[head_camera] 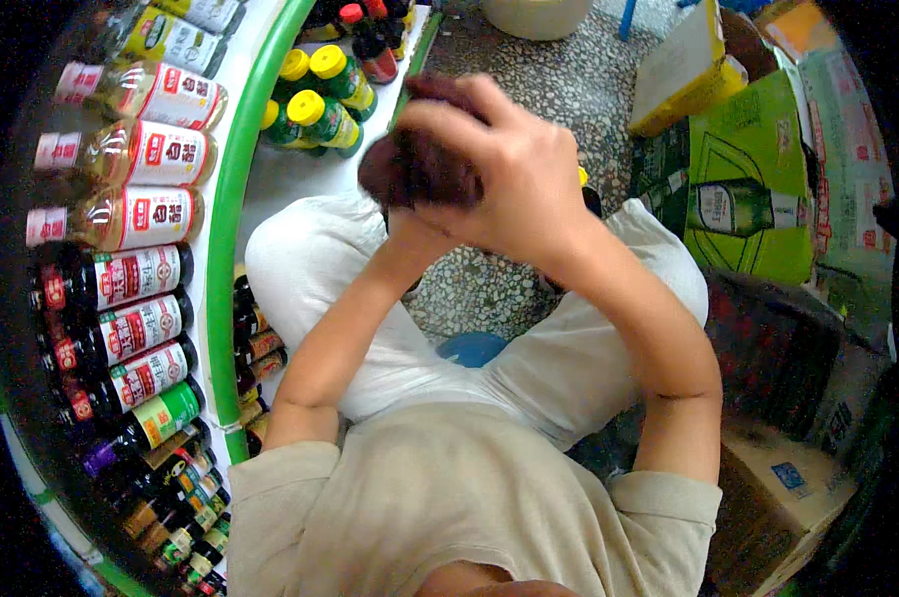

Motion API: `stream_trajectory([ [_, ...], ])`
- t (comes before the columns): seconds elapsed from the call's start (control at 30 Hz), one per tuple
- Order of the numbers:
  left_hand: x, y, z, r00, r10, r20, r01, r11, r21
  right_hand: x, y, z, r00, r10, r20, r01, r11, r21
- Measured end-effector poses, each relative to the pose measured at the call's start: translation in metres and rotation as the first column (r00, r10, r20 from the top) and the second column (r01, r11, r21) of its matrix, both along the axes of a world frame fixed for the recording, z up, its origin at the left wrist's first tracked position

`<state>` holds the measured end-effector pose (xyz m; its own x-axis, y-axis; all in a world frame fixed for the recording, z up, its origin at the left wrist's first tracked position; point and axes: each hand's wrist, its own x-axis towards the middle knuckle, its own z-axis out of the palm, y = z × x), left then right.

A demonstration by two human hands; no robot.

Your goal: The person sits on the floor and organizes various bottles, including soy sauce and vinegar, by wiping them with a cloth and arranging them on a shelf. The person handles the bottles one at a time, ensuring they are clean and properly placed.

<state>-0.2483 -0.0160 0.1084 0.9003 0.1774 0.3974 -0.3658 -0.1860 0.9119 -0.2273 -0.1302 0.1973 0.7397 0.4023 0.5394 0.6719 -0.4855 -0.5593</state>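
A dark brown-red cloth, bunched up and blurred, is in front of me over my knees. My right hand curls around it, with its fingers over the top. My left hand is under the cloth, mostly hidden by it and by the other hand, so its fingers do not show. Close beyond the cloth, at the upper left, green bottles with yellow caps stand on a low white shelf.
Clear vinegar bottles and dark sauce bottles line the green-edged shelf on the left. Green printed cartons and a brown cardboard box are at the right. A pale bucket stands on the speckled floor ahead.
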Motion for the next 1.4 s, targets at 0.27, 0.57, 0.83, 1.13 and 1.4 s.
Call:
stream_trajectory([
  [0.27,0.011,0.031,-0.004,0.990,0.060,-0.128,-0.037,0.984,0.177,0.119,-0.085,-0.062,0.870,-0.093,-0.485,0.342,0.822,0.455],
  [0.57,0.060,0.045,-0.156,0.818,0.403,-0.412,-0.460,0.887,-0.045,0.117,-0.111,-0.039,0.625,0.454,-0.635,0.526,0.356,0.772],
  [0.83,0.079,0.055,-0.201,0.636,0.446,-0.630,-0.644,0.756,-0.115,0.118,-0.127,-0.029,0.619,0.648,-0.443,0.382,0.244,0.891],
  [1.13,0.084,0.063,-0.223,0.667,0.511,-0.542,-0.619,0.785,-0.021,0.114,-0.121,-0.028,0.554,0.718,-0.422,0.433,0.185,0.882],
  [1.4,0.038,0.051,-0.255,0.547,0.774,-0.318,-0.679,0.633,0.372,0.120,-0.121,-0.029,0.544,0.739,-0.398,0.408,0.181,0.895],
])
